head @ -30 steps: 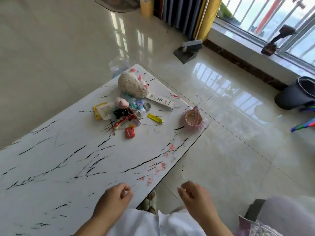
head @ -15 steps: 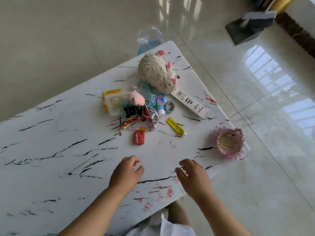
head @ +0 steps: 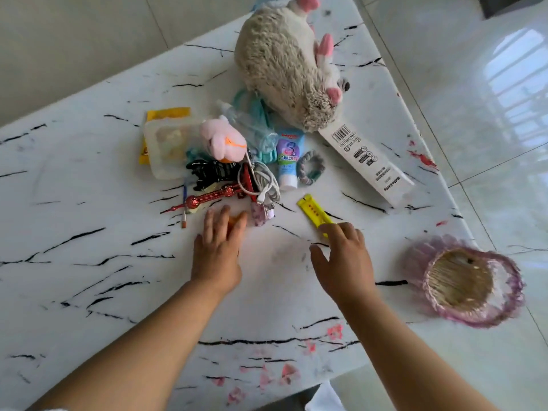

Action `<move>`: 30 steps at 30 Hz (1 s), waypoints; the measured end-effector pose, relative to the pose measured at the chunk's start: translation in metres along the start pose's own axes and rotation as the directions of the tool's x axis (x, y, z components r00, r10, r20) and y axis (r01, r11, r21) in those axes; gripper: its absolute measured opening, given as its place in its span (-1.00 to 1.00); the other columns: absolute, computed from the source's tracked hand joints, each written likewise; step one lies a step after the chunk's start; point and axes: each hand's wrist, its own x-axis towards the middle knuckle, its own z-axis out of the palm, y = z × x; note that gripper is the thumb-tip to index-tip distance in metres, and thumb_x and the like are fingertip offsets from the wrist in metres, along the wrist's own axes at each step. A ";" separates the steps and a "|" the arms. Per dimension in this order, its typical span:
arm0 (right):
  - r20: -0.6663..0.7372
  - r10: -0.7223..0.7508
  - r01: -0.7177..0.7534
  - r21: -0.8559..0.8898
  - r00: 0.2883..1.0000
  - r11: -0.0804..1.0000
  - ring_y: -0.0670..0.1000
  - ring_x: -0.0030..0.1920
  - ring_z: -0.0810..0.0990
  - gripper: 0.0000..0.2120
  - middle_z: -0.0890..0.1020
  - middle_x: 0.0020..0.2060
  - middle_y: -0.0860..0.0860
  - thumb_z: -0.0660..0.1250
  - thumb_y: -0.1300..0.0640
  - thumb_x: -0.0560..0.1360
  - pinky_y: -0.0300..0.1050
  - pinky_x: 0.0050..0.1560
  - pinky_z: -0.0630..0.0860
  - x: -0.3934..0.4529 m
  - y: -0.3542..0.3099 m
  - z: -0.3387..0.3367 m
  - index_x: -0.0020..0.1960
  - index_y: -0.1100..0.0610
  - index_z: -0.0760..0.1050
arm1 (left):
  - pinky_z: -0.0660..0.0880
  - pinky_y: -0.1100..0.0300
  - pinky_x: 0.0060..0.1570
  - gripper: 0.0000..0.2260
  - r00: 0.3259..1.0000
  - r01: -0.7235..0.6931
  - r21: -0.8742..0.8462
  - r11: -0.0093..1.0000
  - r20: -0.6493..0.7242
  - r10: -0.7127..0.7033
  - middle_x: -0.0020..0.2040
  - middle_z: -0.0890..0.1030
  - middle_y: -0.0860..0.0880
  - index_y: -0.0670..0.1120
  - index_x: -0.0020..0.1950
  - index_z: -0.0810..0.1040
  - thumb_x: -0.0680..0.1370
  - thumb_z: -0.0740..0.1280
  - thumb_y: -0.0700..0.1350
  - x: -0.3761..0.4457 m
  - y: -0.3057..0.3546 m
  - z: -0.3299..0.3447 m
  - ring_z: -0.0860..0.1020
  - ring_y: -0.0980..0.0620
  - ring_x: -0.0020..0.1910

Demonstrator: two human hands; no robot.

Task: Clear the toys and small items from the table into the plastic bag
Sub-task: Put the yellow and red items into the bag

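A pile of small items lies on the white marble-pattern table: a grey hedgehog plush, a pink plush, a small toothpaste tube, a black hair claw, a red tower model and a white cable. My left hand lies flat with straight fingers over a small red-orange item, mostly hidden under it. My right hand reaches with spread fingers, its fingertips touching the near end of a yellow strip. A bit of the bluish plastic bag shows beyond the far table edge.
A woven basket with purple trim sits at the right table edge. A long white box with a barcode, a hair tie, a yellow packet and a clear pouch also lie in the pile. Glossy tiled floor surrounds the table.
Both hands moved forward across the table to the pile. The left now covers the small red item and the right touches the yellow strip. The camera leaned in closer.
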 end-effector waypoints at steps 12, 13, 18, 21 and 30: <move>0.086 0.119 -0.116 -0.037 0.989 0.993 0.11 -0.08 0.39 -0.66 0.43 0.01 0.10 0.16 0.29 0.46 -0.07 -0.20 0.36 0.012 0.006 0.023 0.22 0.13 0.27 | 0.45 0.11 -0.26 -0.79 0.996 -0.037 -0.162 0.986 -0.087 0.023 0.12 0.39 -0.03 -0.05 -0.06 0.52 0.34 0.39 -0.19 -0.006 -0.015 0.009 0.35 -0.10 0.07; 0.093 0.129 -0.129 -0.008 0.987 0.992 0.10 -0.13 0.39 -0.67 0.45 -0.05 0.08 0.15 0.31 0.44 -0.08 -0.23 0.33 0.008 0.005 0.023 0.19 0.11 0.27 | 0.47 0.10 -0.22 -0.81 0.997 -0.038 -0.173 0.984 -0.067 0.027 0.11 0.39 -0.01 -0.04 -0.06 0.52 0.35 0.39 -0.18 -0.008 -0.014 0.008 0.36 -0.08 0.06; 0.037 0.181 -0.183 0.064 0.983 0.981 0.05 -0.24 0.39 -0.72 0.38 -0.18 -0.07 0.19 0.27 0.43 -0.16 -0.42 0.20 -0.033 0.000 0.013 0.10 0.05 0.29 | 0.47 0.14 -0.17 -0.80 0.990 -0.135 -0.191 0.972 0.009 0.139 0.09 0.36 0.06 0.03 -0.01 0.50 0.39 0.37 -0.11 -0.036 -0.004 -0.002 0.37 -0.01 0.08; -0.008 0.229 -0.226 0.126 0.973 0.966 0.03 -0.24 0.38 -0.71 0.38 -0.17 -0.09 0.21 0.24 0.42 -0.22 -0.46 0.17 -0.073 -0.007 0.003 0.10 0.02 0.30 | 0.49 0.15 -0.11 -0.78 0.976 -0.196 -0.197 0.961 0.054 0.210 0.10 0.34 0.09 0.07 0.04 0.47 0.41 0.35 -0.07 -0.064 0.003 -0.013 0.36 0.03 0.11; -0.174 0.439 -0.340 0.410 0.882 0.846 0.00 -0.29 0.35 -0.75 0.36 -0.35 -0.18 0.28 0.18 0.39 -0.30 -0.41 0.18 -0.240 -0.032 -0.014 -0.08 -0.07 0.25 | 0.49 0.22 -0.06 -0.76 0.866 -0.480 -0.173 0.860 0.066 0.496 0.11 0.31 0.16 0.14 0.07 0.43 0.43 0.33 -0.04 -0.182 0.004 -0.057 0.37 0.12 0.09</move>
